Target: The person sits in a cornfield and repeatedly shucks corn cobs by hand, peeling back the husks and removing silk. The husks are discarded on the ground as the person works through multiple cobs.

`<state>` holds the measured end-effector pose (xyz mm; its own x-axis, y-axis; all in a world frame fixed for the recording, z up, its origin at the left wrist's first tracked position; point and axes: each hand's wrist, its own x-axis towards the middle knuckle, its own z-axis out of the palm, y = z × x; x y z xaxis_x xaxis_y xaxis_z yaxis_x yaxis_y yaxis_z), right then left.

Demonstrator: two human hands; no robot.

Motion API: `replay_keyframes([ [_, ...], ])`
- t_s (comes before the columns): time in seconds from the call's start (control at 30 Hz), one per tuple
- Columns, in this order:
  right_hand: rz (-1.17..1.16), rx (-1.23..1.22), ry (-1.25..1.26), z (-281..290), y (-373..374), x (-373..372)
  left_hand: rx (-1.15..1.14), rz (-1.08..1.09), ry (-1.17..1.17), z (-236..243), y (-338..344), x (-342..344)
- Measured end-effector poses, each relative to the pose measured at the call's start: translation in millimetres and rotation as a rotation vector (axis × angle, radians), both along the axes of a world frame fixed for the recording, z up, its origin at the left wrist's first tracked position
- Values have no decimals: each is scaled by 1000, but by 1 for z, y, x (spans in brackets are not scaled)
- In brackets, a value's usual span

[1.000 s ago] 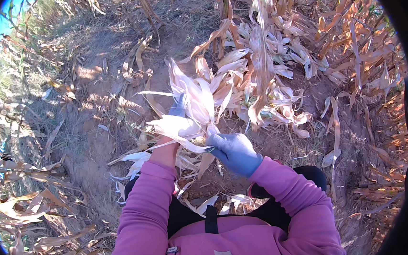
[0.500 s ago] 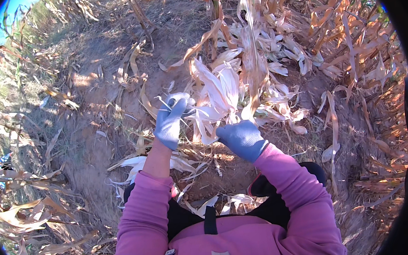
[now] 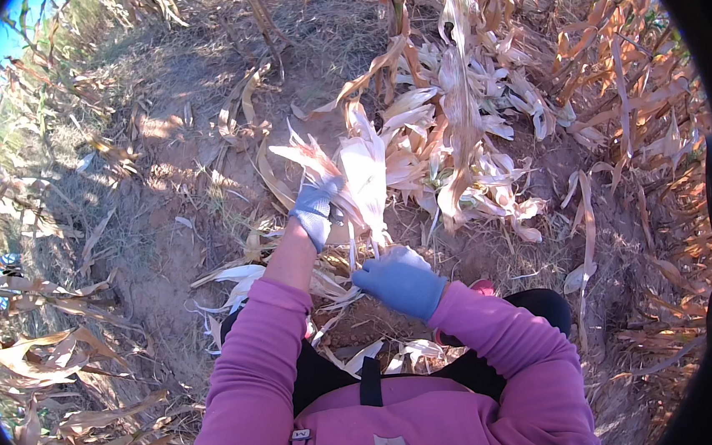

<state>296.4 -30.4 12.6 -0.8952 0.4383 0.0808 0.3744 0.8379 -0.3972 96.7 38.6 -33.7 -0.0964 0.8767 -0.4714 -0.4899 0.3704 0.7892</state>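
Note:
In a blue-grey glove, my left hand (image 3: 319,205) is closed around pale husk leaves with reddish tips (image 3: 305,155), on the left side of a corn ear in cream husk (image 3: 363,172). My right hand (image 3: 396,281), gloved the same way, is below the ear, fingers pinched at its lower end on narrow husk strands. Whether any bare cob is inside cannot be seen. Behind the ear lies a pile of loose pale husks (image 3: 500,194), and more torn husk (image 3: 239,282) lies beside my left forearm.
Dry corn stalks and hanging leaves (image 3: 394,19) stand beyond the pile and along the right (image 3: 612,77). More dry leaves (image 3: 32,357) line the left. Dirt ground with straw (image 3: 155,272) surrounds my legs (image 3: 538,308) and red shoe.
Since half a second ago my left hand has moved to grasp reddish-tipped husk leaves. My right hand has drawn down toward me, and the ear stands more upright between them.

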Motion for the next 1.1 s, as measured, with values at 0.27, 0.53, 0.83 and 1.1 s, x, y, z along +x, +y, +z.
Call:
replay_keyframes([
  [0.27, -107, -290, 223, 7, 17, 6, 23, 207, -47, 12, 7, 4],
  [0.53, -122, -469, 283, 14, 5, -21, 712, -80, 975, -28, 28, -4],
  [0.83, 215, -298, 0, 53, -72, -28, 315, 514, -421, 1, 19, -86],
  [1.1, -720, -1359, 1274, 46, 61, 41, 528, -48, -59, -23, 30, -107],
])
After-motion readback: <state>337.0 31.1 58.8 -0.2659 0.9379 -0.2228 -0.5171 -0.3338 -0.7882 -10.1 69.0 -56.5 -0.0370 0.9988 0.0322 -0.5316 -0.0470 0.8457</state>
